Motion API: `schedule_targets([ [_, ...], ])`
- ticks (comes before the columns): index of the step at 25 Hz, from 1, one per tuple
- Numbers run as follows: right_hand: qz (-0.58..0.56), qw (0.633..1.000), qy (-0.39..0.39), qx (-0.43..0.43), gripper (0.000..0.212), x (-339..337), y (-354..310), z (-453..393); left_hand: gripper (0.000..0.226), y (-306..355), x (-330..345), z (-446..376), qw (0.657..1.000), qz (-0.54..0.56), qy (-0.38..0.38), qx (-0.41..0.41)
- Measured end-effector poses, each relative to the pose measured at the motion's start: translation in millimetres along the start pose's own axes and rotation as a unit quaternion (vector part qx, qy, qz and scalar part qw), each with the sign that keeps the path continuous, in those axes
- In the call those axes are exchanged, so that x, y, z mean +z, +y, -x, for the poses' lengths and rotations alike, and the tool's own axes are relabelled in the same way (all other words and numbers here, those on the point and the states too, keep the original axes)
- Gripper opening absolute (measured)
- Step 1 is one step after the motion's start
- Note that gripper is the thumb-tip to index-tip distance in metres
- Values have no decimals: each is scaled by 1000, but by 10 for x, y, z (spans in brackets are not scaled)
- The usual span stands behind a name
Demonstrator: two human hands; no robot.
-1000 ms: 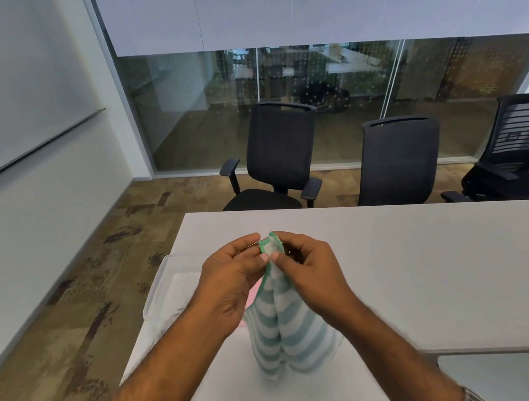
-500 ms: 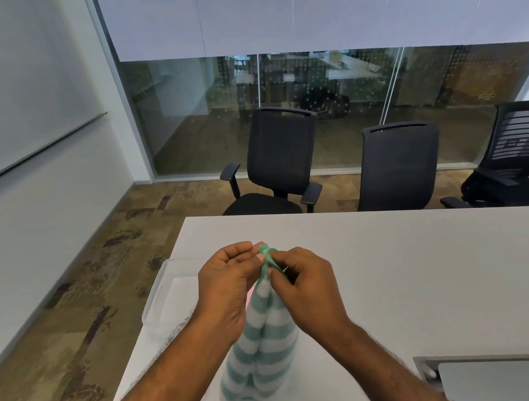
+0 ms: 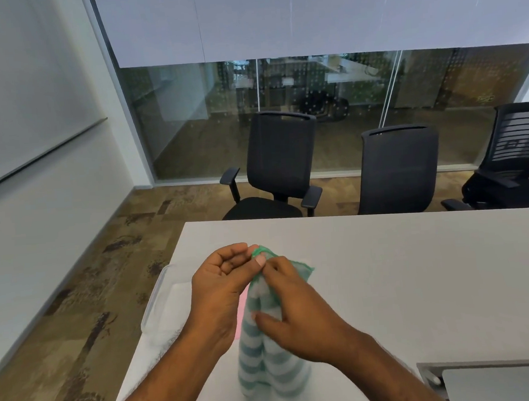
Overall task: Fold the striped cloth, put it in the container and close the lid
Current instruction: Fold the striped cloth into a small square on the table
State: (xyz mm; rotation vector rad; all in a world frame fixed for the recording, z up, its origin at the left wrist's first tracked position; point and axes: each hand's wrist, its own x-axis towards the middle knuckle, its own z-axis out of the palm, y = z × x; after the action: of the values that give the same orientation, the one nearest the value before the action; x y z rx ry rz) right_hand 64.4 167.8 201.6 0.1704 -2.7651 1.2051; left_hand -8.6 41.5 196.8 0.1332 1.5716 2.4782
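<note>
We count one striped cloth [image 3: 267, 353], one clear container [image 3: 158, 305], two hands and three black office chairs [image 3: 281, 164] beyond the far edge of the counter [image 3: 418, 268]. A grey-framed panel [image 3: 501, 378] shows at the lower right corner of the counter; we cannot tell what it is.

The cloth, banded in green and white, hangs in front of us above the near part of the counter, gathered into vertical folds. Its long axis runs up and down, the green-edged top corner pointing up and away from us, the bottom end hanging loose near the counter surface; whether it touches the surface we cannot tell.

Our left hand [image 3: 223, 294] pinches that top corner between thumb and fingertips, a narrow grip closed on the cloth. Our right hand [image 3: 299, 320] lies against the cloth just beside and below the left, its grip narrow too, the thumb pressing the upper folds and the fingers curled onto the fabric.

The container sits at the left edge of the counter, behind the left hand and partly hidden by it. Something pale lies inside, and a pink patch [image 3: 243, 314] shows between the left wrist and the cloth; we cannot tell what either is.
</note>
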Motion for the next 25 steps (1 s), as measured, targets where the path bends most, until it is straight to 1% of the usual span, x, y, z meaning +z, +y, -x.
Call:
schedule_targets([
  [1, -2, 999, -54, -4, 83, 8, -2, 17, 34, 14, -20, -25, 1000, -16, 2, 5],
  [2, -19, 996, -92, -4, 91, 11, 14, 26, 25, 22, -44, -54, 999, -33, 5, 10],
  [3, -50, 993, -107, -1, 92, 7, 47, 17, 22, 41, -70, -79, 998, -53, 9, 17],
  [4, -93, 991, -97, 3, 86, -12, 97, 1, 25, 71, -95, -104, 997, -73, 10, 24],
  [5, -154, 986, -61, 5, 73, -32, 160, -26, 30, 113, -122, -130, 995, -90, 7, 30],
  [6, -219, 976, 0, 17, 53, -63, 227, -60, 33, 164, -152, -149, 994, -106, 0, 39],
  [7, -270, 959, 74, 45, 32, -95, 321, -107, 34, 223, -178, -159, 992, -115, -10, 49],
  [8, -294, 941, 146, 86, 17, -124, 434, -151, 33, 285, -196, -168, 991, -122, -21, 59],
  [9, -295, 925, 203, 131, 12, -145, 546, -182, 32, 341, -206, -172, 989, -128, -29, 68],
  [10, -280, 913, 236, 177, 8, -164, 666, -206, 31, 392, -216, -184, 987, -135, -35, 77],
  [11, -274, 903, 243, 224, 4, -179, 777, -216, 32, 435, -222, -195, 985, -142, -39, 85],
  [12, -278, 893, 220, 276, 14, -175, 876, -217, 34, 471, -225, -207, 984, -150, -43, 91],
  [14, -327, 864, 107, 368, 39, -120, 999, -200, 37, 523, -217, -222, 981, -160, -46, 98],
  [15, -360, 846, 46, 390, 48, -95, 1012, -187, 37, 534, -208, -224, 980, -163, -45, 101],
  [17, -430, 812, -60, 390, 60, -55, 993, -163, 37, 537, -187, -227, 980, -163, -37, 105],
  [19, -478, 795, -133, 348, 70, -53, 979, -148, 37, 513, -173, -236, 982, -158, -16, 107],
  [20, -485, 798, -164, 319, 72, -64, 977, -148, 38, 502, -165, -243, 982, -154, -2, 109],
  [21, -477, 807, -191, 291, 70, -84, 966, -151, 40, 495, -152, -252, 982, -150, 11, 112],
  [23, -421, 843, -227, 246, 60, -115, 906, -153, 42, 488, -125, -266, 981, -147, 41, 123],
  [25, -354, 871, -255, 227, 48, -115, 839, -149, 38, 480, -87, -275, 977, -146, 69, 136],
])
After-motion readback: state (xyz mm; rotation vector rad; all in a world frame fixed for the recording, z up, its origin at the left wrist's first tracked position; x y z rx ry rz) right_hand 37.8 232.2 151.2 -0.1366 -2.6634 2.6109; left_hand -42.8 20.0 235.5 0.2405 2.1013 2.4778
